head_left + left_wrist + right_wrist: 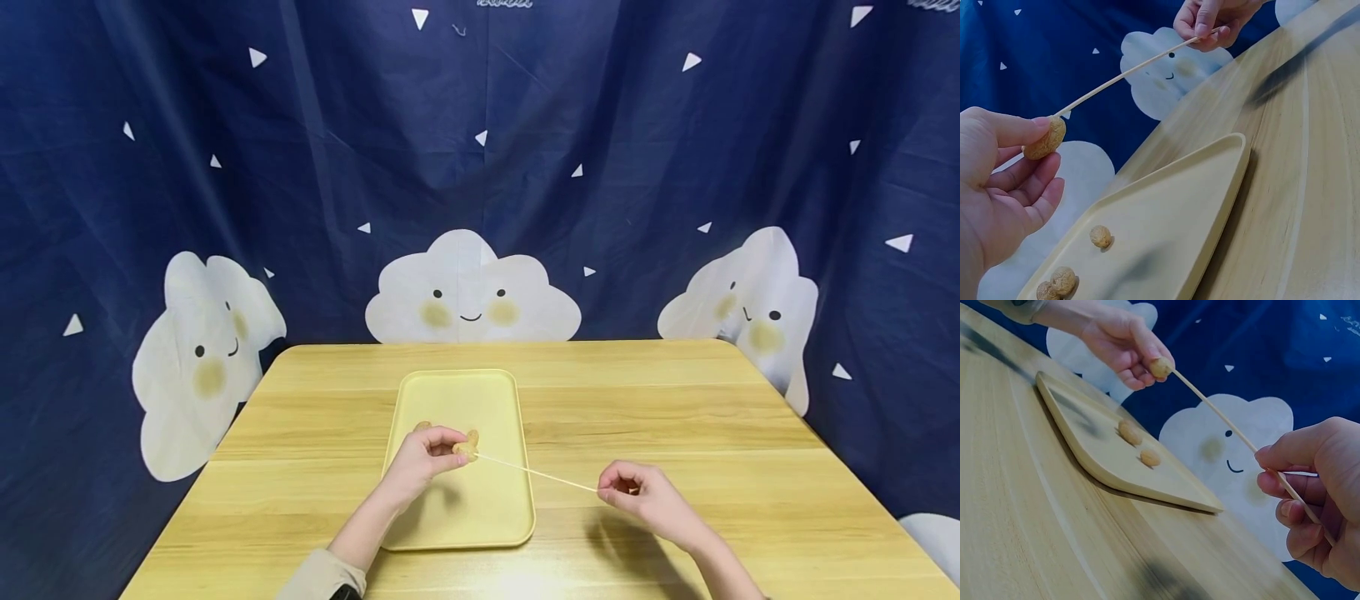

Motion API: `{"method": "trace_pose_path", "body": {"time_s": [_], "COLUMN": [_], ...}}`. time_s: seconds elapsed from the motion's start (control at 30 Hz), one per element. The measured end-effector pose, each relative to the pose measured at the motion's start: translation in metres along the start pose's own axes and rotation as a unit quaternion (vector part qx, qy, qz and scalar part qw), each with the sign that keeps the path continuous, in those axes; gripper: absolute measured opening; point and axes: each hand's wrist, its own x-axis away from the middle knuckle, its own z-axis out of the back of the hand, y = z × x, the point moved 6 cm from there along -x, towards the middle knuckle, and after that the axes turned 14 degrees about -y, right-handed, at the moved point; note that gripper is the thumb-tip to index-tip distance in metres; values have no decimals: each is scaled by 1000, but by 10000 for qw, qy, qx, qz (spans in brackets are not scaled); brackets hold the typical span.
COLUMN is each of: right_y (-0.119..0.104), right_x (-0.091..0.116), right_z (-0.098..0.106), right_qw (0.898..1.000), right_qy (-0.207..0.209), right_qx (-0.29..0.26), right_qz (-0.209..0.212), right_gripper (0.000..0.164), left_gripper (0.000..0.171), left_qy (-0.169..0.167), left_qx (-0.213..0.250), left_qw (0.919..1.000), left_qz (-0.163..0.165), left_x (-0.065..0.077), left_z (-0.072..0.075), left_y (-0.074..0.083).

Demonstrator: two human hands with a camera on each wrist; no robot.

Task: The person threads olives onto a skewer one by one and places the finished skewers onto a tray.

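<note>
My left hand (427, 462) pinches a wrinkled brown, oval food piece (1046, 139) between thumb and fingers, above the tray. A thin wooden skewer (536, 473) runs from this piece to my right hand (648, 500), which grips it near its other end. The skewer's tip meets the piece at its end; whether it has pierced the piece, I cannot tell. Below, on the pale yellow tray (461, 517), lie similar brown pieces: a round one (1100, 236) and a lumpy one or touching pair (1063, 280). In the right wrist view the skewer crosses the right hand's fingers.
The tray lies on a light wooden table (637, 408), left of its middle, with a low raised rim. Behind and beside the table hangs a dark blue curtain (420, 108) printed with white clouds and triangles.
</note>
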Motion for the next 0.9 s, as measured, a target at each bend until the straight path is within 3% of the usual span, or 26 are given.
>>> {"method": "trace_pose_path", "body": {"time_s": [0.63,0.9], "right_y": [-1,-3], "right_x": [-9,-15], "right_z": [-7,-9], "right_qw": [10000,9978], "right_qy": [-12,-132], "right_qx": [-58,-657], "right_qz": [-8,-10], "right_gripper": [8,7], "left_gripper": [34,40], "left_qy": [-208,-197], "left_qx": [162,364], "left_qw": [9996,9991], "left_qz": [26,-76], "left_x": [1,2], "left_z": [-4,-3], "left_y": [-1,-1]}}
